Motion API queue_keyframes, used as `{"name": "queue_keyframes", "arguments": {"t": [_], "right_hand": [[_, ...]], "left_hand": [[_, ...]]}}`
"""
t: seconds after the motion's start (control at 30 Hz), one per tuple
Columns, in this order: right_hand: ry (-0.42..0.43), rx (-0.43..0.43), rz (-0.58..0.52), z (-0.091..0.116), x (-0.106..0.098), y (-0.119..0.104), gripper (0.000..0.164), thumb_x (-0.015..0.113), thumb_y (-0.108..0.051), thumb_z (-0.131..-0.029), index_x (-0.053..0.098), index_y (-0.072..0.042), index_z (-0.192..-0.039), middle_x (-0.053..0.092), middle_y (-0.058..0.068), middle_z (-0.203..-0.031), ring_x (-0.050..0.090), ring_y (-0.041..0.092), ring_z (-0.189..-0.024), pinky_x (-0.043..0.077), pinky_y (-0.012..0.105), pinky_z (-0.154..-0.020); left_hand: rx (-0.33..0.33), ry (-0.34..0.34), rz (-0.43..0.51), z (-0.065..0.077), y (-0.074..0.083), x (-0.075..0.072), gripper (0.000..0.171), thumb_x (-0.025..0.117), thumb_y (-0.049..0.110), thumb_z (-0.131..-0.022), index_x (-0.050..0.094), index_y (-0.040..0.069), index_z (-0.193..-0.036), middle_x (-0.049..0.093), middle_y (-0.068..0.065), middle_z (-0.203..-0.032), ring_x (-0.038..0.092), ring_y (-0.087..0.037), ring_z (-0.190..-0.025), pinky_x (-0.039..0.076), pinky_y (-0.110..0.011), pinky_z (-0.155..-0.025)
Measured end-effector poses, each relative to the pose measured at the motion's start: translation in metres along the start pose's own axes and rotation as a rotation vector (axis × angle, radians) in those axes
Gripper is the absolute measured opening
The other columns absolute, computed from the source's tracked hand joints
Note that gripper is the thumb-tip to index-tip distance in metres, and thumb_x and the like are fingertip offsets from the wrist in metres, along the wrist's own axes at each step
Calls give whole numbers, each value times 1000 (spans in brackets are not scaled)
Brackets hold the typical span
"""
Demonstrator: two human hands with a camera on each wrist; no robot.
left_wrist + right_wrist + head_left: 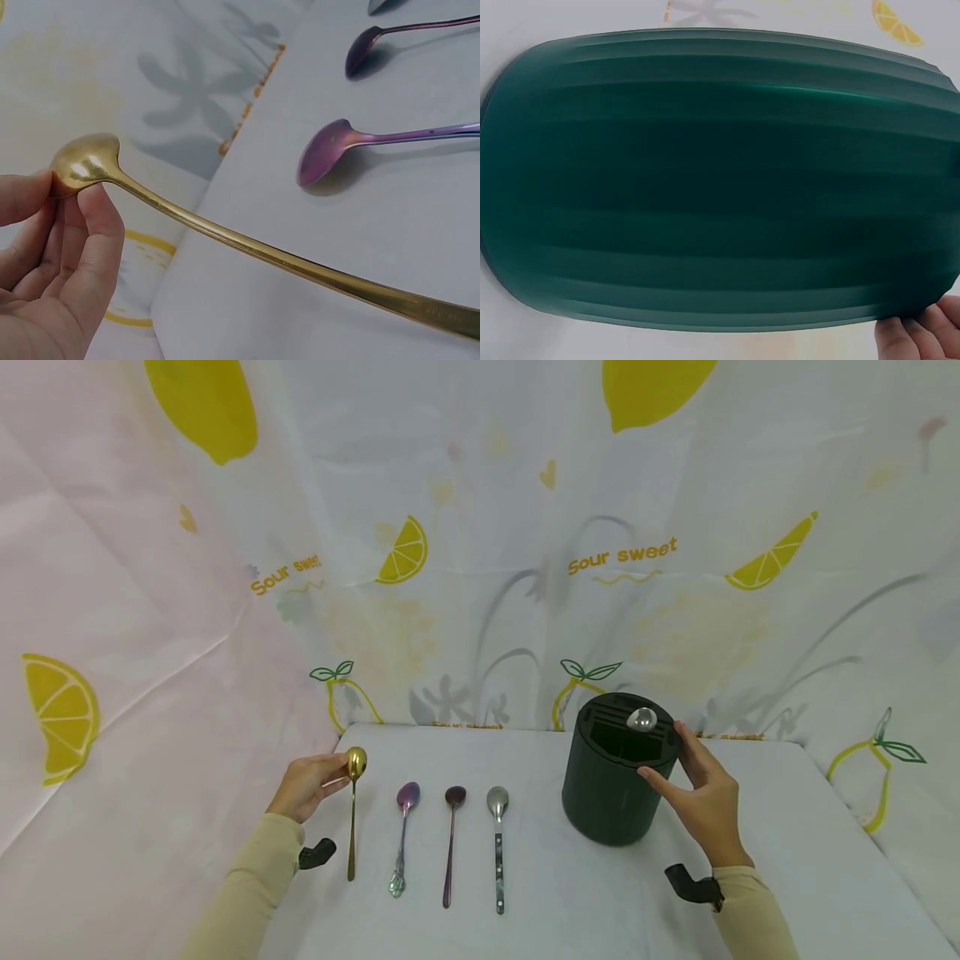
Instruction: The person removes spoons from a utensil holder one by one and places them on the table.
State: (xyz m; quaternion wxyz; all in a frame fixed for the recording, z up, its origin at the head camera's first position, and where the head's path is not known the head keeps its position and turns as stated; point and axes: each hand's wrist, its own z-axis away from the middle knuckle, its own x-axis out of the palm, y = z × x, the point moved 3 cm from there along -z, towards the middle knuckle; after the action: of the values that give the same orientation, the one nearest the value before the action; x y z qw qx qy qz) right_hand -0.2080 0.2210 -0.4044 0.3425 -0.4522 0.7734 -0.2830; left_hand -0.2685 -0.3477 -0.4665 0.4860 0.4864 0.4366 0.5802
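My left hand [306, 783] pinches a gold spoon [352, 827] by the rim of its bowl, between thumb and fingers. In the left wrist view the gold spoon [247, 244] has its long handle running to the lower right. My right hand [705, 797] grips a dark green utensil holder [611, 797] near its top rim, thumb in front and fingers at the side. The ribbed wall of the holder [720, 187] fills most of the right wrist view. From a slot in its lid sticks up the silver bowl of a spoon [642, 720], its handle hidden inside.
Between the hands, a purple iridescent spoon [405, 835], a dark reddish spoon [452, 847] and a silver spoon with a dark riveted handle [498, 852] lie side by side on the white tabletop [540, 910]. A lemon-print cloth [480, 610] hangs behind.
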Motion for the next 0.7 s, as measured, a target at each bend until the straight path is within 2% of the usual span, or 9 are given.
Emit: {"name": "queue_keyframes", "arguments": {"t": [0.27, 0.5, 0.6, 0.7], "right_hand": [[2, 3, -26, 1, 0, 1, 83, 82, 10, -71, 44, -1, -144, 48, 17, -143, 48, 30, -129, 42, 21, -102], [3, -7, -27, 2, 1, 2, 83, 82, 9, -71, 44, -1, -144, 48, 17, -143, 48, 30, -129, 42, 22, -102], [-1, -3, -22, 2, 2, 2, 83, 83, 8, -71, 44, -1, -144, 48, 18, -143, 47, 29, -130, 42, 21, -102], [-5, -7, -23, 1, 1, 2, 82, 82, 8, -72, 44, 0, -144, 47, 18, -143, 47, 29, -130, 41, 21, -102]], "left_hand": [[-21, 47, -31, -7, -8, -2, 12, 60, 6, -97, 69, -1, -100, 72, -4, -92, 68, -15, -87, 58, -30, -82], [-58, 64, -20, -10, -16, -7, 31, 60, 7, -98, 56, -13, -120, 69, -3, -94, 66, -13, -88, 56, -27, -85], [-90, 93, -16, -12, -20, -8, 38, 59, 8, -98, 51, -15, -127, 67, -3, -94, 64, -12, -86, 56, -25, -84], [-108, 127, -8, -15, -25, -7, 37, 58, 7, -98, 51, -14, -128, 65, -3, -93, 64, -11, -84, 56, -23, -82]]}}
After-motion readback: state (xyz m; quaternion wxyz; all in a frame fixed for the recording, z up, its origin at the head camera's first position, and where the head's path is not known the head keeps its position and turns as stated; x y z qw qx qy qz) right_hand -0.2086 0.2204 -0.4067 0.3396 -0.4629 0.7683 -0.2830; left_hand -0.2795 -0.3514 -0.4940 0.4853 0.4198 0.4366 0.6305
